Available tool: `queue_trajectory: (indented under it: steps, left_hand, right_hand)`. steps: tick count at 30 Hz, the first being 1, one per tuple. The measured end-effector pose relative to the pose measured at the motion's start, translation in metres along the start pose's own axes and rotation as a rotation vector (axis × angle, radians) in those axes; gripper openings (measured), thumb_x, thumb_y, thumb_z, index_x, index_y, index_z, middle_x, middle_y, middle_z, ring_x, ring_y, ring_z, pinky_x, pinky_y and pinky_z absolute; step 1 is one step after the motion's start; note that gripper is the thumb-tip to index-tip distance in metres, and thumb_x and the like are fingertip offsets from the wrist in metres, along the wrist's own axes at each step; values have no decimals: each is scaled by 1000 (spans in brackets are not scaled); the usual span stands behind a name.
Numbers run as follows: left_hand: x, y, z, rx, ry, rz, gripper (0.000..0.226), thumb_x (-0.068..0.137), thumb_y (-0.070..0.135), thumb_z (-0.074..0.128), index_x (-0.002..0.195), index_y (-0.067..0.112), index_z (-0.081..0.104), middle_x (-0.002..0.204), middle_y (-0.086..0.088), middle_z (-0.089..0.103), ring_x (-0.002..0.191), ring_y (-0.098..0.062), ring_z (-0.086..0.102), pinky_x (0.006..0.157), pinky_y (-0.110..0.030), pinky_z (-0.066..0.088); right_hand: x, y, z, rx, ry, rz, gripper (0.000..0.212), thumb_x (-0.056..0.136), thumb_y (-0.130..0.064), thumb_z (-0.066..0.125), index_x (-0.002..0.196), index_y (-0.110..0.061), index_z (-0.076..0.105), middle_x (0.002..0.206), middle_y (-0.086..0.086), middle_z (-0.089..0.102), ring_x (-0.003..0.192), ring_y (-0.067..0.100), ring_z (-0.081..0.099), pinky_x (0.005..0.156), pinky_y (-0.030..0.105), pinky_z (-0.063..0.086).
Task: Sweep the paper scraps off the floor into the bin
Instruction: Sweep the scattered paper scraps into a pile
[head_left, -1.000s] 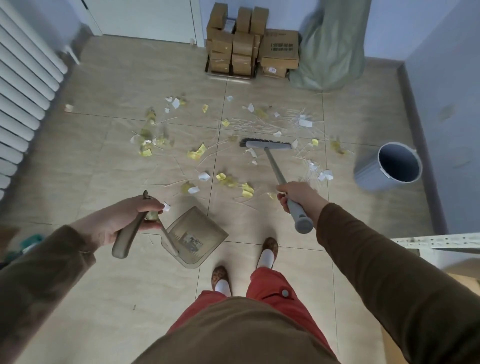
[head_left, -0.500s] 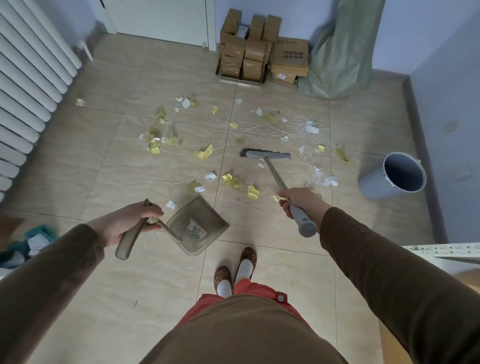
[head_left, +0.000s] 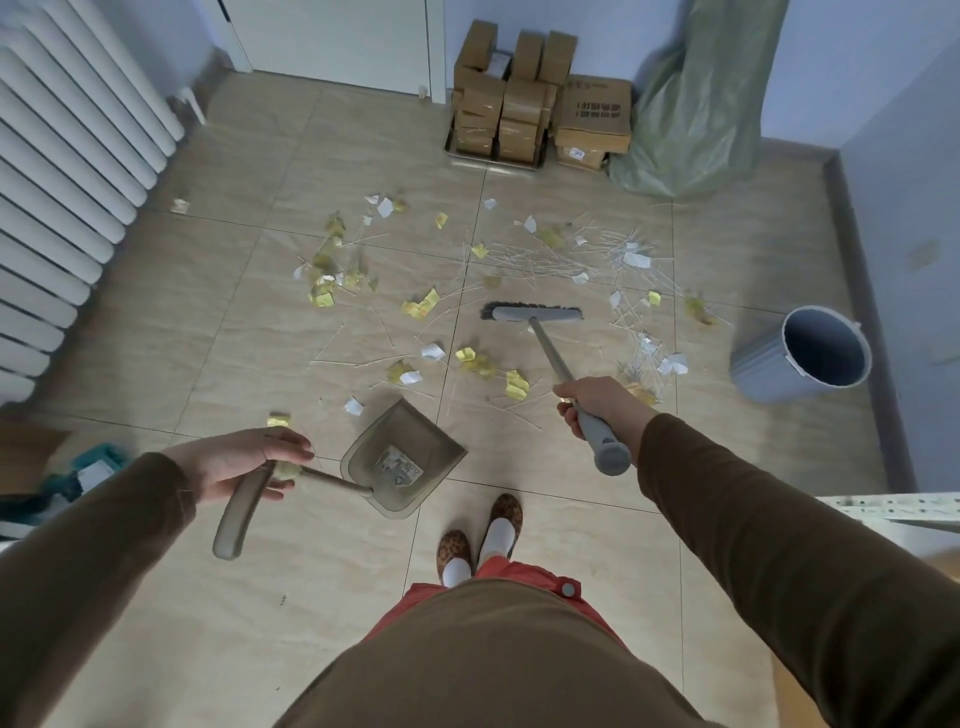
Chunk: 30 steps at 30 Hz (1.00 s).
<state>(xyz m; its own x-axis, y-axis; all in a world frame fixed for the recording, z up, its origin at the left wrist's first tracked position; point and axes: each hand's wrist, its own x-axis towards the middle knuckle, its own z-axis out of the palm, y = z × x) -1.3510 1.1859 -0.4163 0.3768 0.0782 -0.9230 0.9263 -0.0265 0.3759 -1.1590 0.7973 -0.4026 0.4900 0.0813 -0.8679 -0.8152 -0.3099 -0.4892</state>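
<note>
My right hand is clenched round the smooth grey broom handle; its flat, bristled head rests on the floor amid the litter. My left hand wraps its fingers round the curved beige grip of the dustpan, a translucent scoop with a label inside, its mouth towards the mess. The scraps, crumpled yellow and white paper mixed with thin white sticks, lie strewn over the glossy beige tiles, far of the pan. The bin, a round grey plastic bucket, stands to the right, near the wall. Cardboard boxes are stacked at the far wall, a ribbed white radiator at left.
</note>
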Motion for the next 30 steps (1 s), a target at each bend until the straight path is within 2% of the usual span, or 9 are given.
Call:
queue_trajectory:
  steps: [4, 8, 11, 16, 18, 20, 22, 25, 30]
  left_hand:
    - [0, 0, -6, 135, 44, -47, 51, 76, 33, 83, 119, 12, 64, 122, -16, 62, 110, -37, 62, 97, -48, 52]
    - [-1, 10, -18, 275, 229, 18, 45, 75, 31, 84, 107, 5, 67, 109, -21, 68, 97, -34, 64, 91, -47, 55]
    - [-3, 25, -16, 547, 342, 74, 48, 79, 39, 79, 97, -3, 66, 105, -20, 67, 93, -29, 58, 92, -42, 46]
    - [3, 47, 3, 605, 455, 212, 61, 81, 42, 77, 129, 9, 58, 135, -13, 58, 118, -30, 57, 99, -39, 44]
    - [9, 56, 14, 580, 482, 306, 56, 84, 42, 73, 130, 13, 59, 137, -10, 58, 118, -28, 57, 96, -37, 44]
    - [13, 65, 28, 567, 489, 397, 50, 87, 41, 70, 129, 15, 60, 136, -8, 60, 115, -26, 59, 98, -38, 47]
    - [17, 71, 45, 536, 474, 464, 45, 90, 37, 68, 128, 14, 62, 135, -8, 60, 113, -26, 60, 96, -36, 47]
    - [25, 71, 69, 498, 424, 485, 41, 91, 33, 66, 126, 13, 63, 133, -7, 62, 114, -24, 59, 91, -30, 43]
    - [44, 55, 93, 443, 265, 388, 38, 93, 31, 63, 127, 14, 63, 133, -7, 63, 111, -20, 59, 89, -30, 44]
  right_hand:
    - [-2, 5, 1, -33, -4, 31, 19, 97, -24, 60, 95, -7, 52, 73, 5, 57, 35, 5, 47, 35, 17, 42]
    - [-11, 12, -1, -63, 4, 54, 18, 102, -24, 44, 94, -9, 48, 75, 7, 56, 36, 8, 47, 35, 16, 43]
    - [-19, 20, 2, -84, 34, 55, 15, 100, -20, 36, 94, -11, 46, 75, 7, 56, 41, 10, 48, 37, 17, 43]
    - [-26, 28, 3, -321, 38, -170, 27, 99, -10, 34, 118, -8, 52, 83, 10, 57, 51, 15, 49, 41, 20, 43]
    - [-28, 26, 0, -250, -19, -209, 32, 99, -7, 40, 129, -11, 49, 94, 12, 60, 54, 15, 52, 42, 22, 46]
    - [-33, 20, 1, 29, -143, -136, 37, 100, -5, 48, 129, -26, 40, 107, 16, 63, 57, 15, 56, 44, 23, 52]
    - [-34, 12, 8, 238, -232, -29, 33, 100, -6, 51, 129, -20, 42, 103, 16, 64, 52, 11, 52, 40, 20, 50]
    - [-28, -1, 26, 194, -265, 30, 15, 101, -9, 50, 116, -9, 47, 79, 7, 56, 42, 5, 43, 36, 14, 42]
    - [-15, -22, 63, 20, -369, 108, 9, 100, -15, 53, 103, -8, 48, 76, 5, 53, 41, 5, 46, 36, 14, 44]
